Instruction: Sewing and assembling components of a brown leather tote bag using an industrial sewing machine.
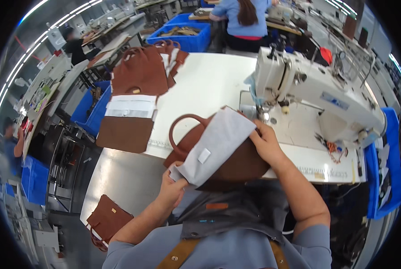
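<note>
A brown handbag piece (241, 163) is held between my hands at the front edge of the sewing table, tilted up to the right. A white lining strip (225, 139) with a small pale patch runs diagonally across it, and its rounded handle (178, 127) curves out at the far left side. My left hand (171, 188) pinches the lower left end of the strip. Fingers of my right hand (267, 143) close on the upper right edge, just in front of the needle area of a white sewing machine (335, 96).
Several brown handbag pieces (140, 74) lie stacked at the table's far left. Another brown bag piece (108, 217) rests on the metal surface at lower left. Thread snips (320, 139) and an orange cord lie right of the needle. Blue bins (382, 179) flank the table; a co-worker (247, 22) sits beyond.
</note>
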Demonstrator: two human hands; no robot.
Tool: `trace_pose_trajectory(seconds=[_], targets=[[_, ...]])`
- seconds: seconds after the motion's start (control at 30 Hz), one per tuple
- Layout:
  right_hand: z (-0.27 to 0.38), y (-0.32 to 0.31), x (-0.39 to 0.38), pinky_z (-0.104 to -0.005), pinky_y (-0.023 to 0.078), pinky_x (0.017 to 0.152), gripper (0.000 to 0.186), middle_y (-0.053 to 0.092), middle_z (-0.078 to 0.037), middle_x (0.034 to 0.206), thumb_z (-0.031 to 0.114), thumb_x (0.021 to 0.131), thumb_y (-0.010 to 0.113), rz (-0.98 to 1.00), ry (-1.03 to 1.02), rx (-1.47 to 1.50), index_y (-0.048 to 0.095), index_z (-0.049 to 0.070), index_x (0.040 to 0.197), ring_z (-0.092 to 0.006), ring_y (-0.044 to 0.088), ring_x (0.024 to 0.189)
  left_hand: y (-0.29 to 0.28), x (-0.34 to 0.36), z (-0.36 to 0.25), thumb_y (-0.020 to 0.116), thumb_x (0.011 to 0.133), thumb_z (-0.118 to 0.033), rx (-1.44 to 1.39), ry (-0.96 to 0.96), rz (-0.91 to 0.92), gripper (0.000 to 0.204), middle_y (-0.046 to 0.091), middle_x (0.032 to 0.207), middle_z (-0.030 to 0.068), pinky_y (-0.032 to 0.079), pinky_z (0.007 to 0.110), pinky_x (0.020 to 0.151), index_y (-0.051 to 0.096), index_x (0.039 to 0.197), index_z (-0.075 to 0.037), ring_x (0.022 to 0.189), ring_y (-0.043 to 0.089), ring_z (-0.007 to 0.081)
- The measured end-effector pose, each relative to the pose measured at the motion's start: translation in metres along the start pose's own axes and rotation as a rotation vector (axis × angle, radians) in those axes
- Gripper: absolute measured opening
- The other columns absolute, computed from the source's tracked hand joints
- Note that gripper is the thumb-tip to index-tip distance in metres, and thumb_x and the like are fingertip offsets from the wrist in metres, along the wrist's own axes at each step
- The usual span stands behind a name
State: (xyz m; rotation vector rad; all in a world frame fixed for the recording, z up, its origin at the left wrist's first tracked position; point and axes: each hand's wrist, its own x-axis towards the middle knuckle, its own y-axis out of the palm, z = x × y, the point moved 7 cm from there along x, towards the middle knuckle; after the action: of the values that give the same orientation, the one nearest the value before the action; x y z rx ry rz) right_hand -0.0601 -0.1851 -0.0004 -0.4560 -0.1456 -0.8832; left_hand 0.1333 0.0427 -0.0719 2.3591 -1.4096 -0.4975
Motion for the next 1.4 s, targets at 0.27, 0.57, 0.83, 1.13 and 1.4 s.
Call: trace_pose_trajectory(seconds=[0.27, 0.57, 0.83, 1.13, 1.4], targets=[[0.019, 0.004, 0.004, -0.0395, 0.051, 0.070, 0.022, 0.068, -0.014, 0.085, 0.025, 0.086, 0.071, -0.062, -0.013, -0.342, 0.071, 0.003, 0.091, -0.0347, 0.065, 0.076, 0.058, -0.003, -0.123, 0.077, 0.084, -0.025, 0.927, 0.565, 0.108, 0.059, 0.063, 0.119, 0.0127, 0.047, 0.037, 0.098, 0.052, 0.133, -0.003, 0.110, 0.062, 0.0226], [0.026, 0.034, -0.006, -0.0472, 0.049, 0.082, 0.028, 0.064, -0.011, 0.097, 0.015, 0.076, 0.074, 0.011, -0.268, -0.616, 0.073, 0.002, 0.101, -0.0334, 0.061, 0.096, 0.171, 0.066, -0.065, 0.079, 0.079, -0.042, 1.696, 0.830, 0.612, 0.061, 0.063, 0.115, 0.0114, 0.036, 0.047, 0.107, 0.057, 0.122, -0.005, 0.110, 0.061, 0.0282], [0.028, 0.028, -0.013, -0.0468, 0.046, 0.085, 0.012, 0.066, -0.007, 0.102, 0.019, 0.084, 0.074, 0.016, -0.287, -0.570, 0.071, 0.008, 0.087, -0.0299, 0.061, 0.100, 0.165, 0.081, -0.065, 0.069, 0.078, -0.021, 1.757, 0.586, 0.573, 0.047, 0.065, 0.110, 0.0123, 0.045, 0.044, 0.097, 0.055, 0.120, -0.006, 0.107, 0.064, 0.0267], [0.040, 0.038, -0.016, -0.0464, 0.044, 0.086, 0.010, 0.065, -0.006, 0.103, 0.015, 0.084, 0.073, 0.013, -0.355, -0.657, 0.069, 0.007, 0.088, -0.0287, 0.060, 0.100, 0.136, 0.104, -0.052, 0.066, 0.079, -0.025, 1.776, 0.678, 0.472, 0.041, 0.065, 0.113, 0.0100, 0.050, 0.045, 0.090, 0.064, 0.116, -0.006, 0.107, 0.063, 0.0306], [0.050, 0.037, -0.023, -0.0459, 0.046, 0.078, 0.013, 0.065, -0.010, 0.098, 0.010, 0.081, 0.074, 0.040, -0.430, -0.581, 0.066, 0.004, 0.091, -0.0326, 0.061, 0.093, 0.142, 0.112, -0.048, 0.067, 0.078, -0.033, 1.672, 0.488, 0.625, 0.036, 0.070, 0.095, 0.0137, 0.050, 0.046, 0.088, 0.067, 0.099, -0.004, 0.091, 0.066, 0.0347]])
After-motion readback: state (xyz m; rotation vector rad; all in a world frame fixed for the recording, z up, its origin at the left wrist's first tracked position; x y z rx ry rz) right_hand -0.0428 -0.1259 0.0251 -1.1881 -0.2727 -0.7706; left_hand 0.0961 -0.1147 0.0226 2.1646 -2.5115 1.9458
